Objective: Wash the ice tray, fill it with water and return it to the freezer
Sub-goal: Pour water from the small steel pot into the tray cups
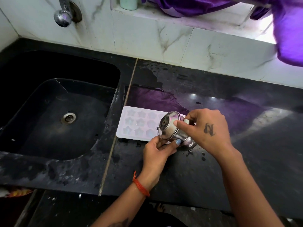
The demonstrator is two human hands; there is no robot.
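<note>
I see one pale, rectangular plastic ice tray with star-shaped cells (139, 123) lying flat on the wet black stone counter (246, 145), just right of the black sink (54, 118). Its long axis runs left to right along the counter edge, the left short end toward the sink; the right end is hidden behind what I'm holding. I count three rows of star cells, about three or four showing per row. Over the tray's right part, both hands hold one shiny steel lidded jug (170, 126), tipped on its side with the lid facing left and toward me. My left hand (159, 151) curls its fingers under the lid rim, thumb pressed on the body. My right hand (206, 128) wraps the jug from the right, thumb on the lid edge.
</note>
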